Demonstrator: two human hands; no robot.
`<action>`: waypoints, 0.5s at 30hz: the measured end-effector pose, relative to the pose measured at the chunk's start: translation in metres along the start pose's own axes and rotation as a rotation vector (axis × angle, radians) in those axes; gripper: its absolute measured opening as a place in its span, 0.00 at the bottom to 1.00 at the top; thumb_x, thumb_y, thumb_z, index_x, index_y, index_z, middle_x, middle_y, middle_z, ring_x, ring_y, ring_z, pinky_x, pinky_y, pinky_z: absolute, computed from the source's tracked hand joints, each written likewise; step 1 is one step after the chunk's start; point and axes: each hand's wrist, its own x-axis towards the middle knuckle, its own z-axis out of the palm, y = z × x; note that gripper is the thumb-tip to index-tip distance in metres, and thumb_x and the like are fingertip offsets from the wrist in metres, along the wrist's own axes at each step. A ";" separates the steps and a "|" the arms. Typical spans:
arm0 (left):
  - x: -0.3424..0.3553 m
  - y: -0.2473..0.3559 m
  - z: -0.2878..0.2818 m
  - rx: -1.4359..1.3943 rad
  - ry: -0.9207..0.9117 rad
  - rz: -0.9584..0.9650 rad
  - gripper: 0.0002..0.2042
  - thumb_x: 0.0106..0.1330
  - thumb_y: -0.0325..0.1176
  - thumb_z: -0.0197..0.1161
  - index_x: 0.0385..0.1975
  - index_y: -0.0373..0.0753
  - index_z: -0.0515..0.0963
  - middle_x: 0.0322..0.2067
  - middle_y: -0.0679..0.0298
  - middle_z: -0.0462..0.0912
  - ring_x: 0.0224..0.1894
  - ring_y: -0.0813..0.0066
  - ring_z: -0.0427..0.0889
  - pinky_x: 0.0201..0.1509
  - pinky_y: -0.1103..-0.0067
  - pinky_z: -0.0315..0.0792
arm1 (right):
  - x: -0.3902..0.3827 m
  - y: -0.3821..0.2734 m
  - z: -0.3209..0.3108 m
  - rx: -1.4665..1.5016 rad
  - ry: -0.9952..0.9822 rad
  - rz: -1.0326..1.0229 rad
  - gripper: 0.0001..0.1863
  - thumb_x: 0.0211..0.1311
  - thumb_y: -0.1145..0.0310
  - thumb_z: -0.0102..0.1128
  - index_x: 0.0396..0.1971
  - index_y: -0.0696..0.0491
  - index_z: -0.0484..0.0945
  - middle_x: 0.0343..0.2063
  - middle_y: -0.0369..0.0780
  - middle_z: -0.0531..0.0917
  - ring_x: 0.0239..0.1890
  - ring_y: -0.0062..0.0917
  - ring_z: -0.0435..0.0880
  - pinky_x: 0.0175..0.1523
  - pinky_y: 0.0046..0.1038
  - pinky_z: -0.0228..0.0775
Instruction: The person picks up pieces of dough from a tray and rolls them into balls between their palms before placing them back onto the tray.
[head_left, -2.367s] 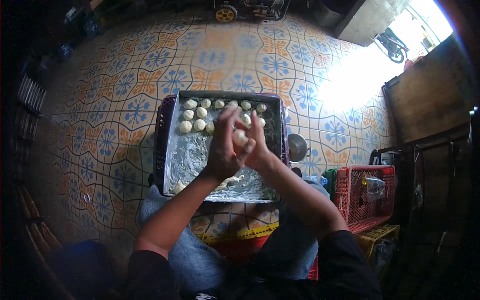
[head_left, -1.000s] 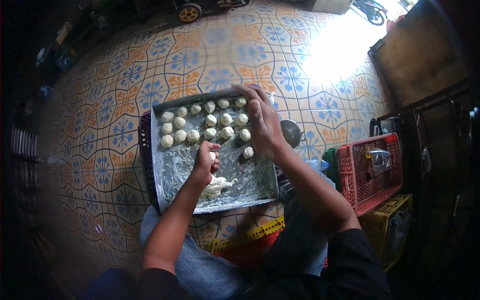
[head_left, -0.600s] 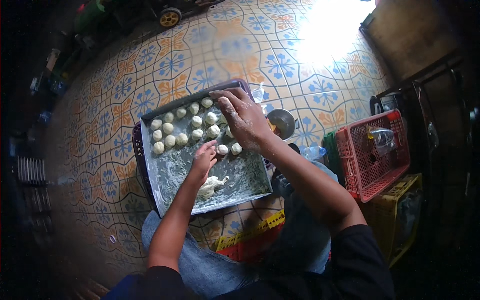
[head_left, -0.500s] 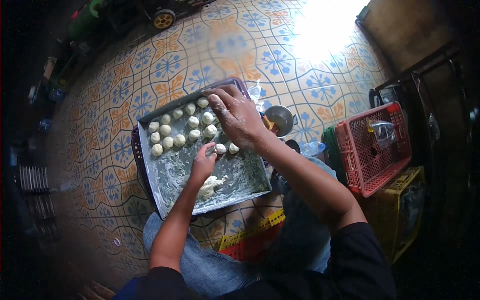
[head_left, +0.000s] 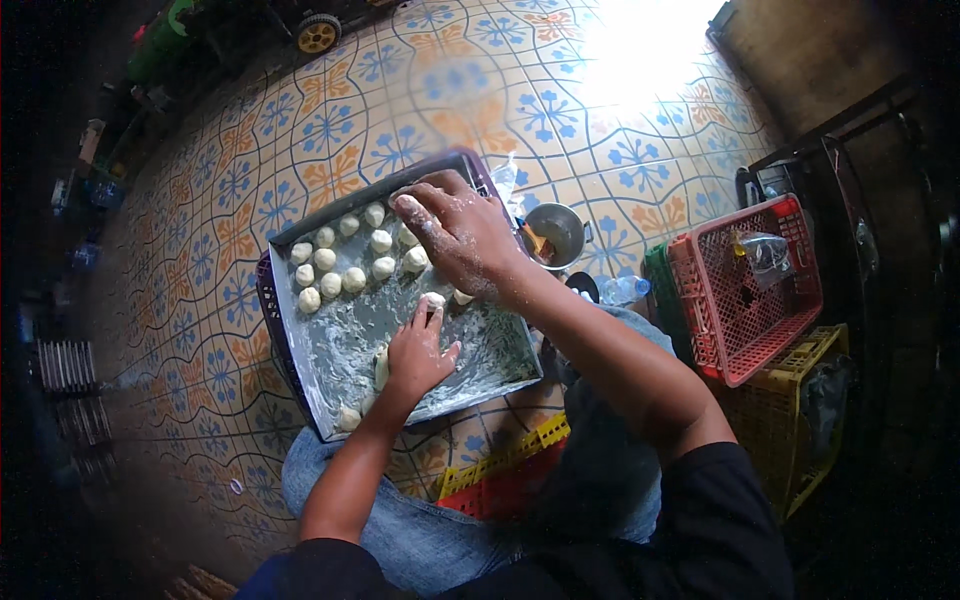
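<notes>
A floured metal tray rests on my lap over a tiled floor. Several small white dough balls sit in rows at its far end. My right hand, dusted with flour, hovers palm down over the far right of the tray, fingers spread above the balls; what is under it is hidden. My left hand presses flat on the tray's middle, beside a lump of dough. Another small piece of dough lies near the tray's near edge.
A small metal bowl stands to the right of the tray. A red plastic crate sits over a yellow one at the right. A clear plastic bottle lies by my knee. Red and yellow crates are under my legs.
My right hand has stayed over the dough balls at the tray's far right while my left hand has settled flat beside the dough lump. The camera view has tilted.
</notes>
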 end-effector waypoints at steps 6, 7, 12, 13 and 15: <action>-0.010 -0.026 -0.016 0.022 0.335 0.119 0.34 0.54 0.45 0.74 0.62 0.41 0.75 0.69 0.43 0.67 0.61 0.43 0.76 0.63 0.60 0.73 | 0.009 0.015 0.001 -0.025 0.053 0.034 0.29 0.75 0.40 0.44 0.58 0.45 0.82 0.59 0.46 0.77 0.63 0.43 0.76 0.65 0.51 0.64; -0.014 -0.044 -0.013 0.021 0.341 0.113 0.34 0.54 0.45 0.74 0.62 0.41 0.75 0.69 0.43 0.67 0.61 0.43 0.76 0.63 0.60 0.73 | 0.012 0.019 0.000 -0.025 0.049 0.026 0.29 0.75 0.40 0.44 0.58 0.45 0.82 0.59 0.46 0.77 0.63 0.43 0.76 0.65 0.51 0.64; -0.045 -0.077 0.015 0.002 0.105 0.180 0.33 0.49 0.42 0.78 0.58 0.41 0.77 0.60 0.52 0.73 0.60 0.47 0.75 0.60 0.62 0.75 | 0.020 0.046 0.005 -0.026 0.080 0.124 0.29 0.74 0.42 0.48 0.56 0.50 0.83 0.54 0.48 0.80 0.57 0.45 0.81 0.62 0.43 0.69; -0.053 -0.072 0.013 0.023 0.137 0.158 0.34 0.47 0.41 0.78 0.58 0.41 0.77 0.55 0.53 0.75 0.58 0.51 0.74 0.59 0.64 0.75 | 0.021 0.044 0.007 -0.043 0.074 0.133 0.29 0.74 0.42 0.48 0.56 0.50 0.83 0.54 0.48 0.81 0.56 0.45 0.81 0.62 0.43 0.69; -0.057 -0.081 0.027 0.019 0.192 0.160 0.32 0.46 0.38 0.79 0.55 0.41 0.77 0.51 0.53 0.75 0.57 0.52 0.73 0.57 0.64 0.76 | 0.021 0.039 0.012 -0.029 0.039 0.161 0.28 0.74 0.42 0.49 0.54 0.50 0.84 0.53 0.47 0.82 0.56 0.45 0.82 0.62 0.44 0.69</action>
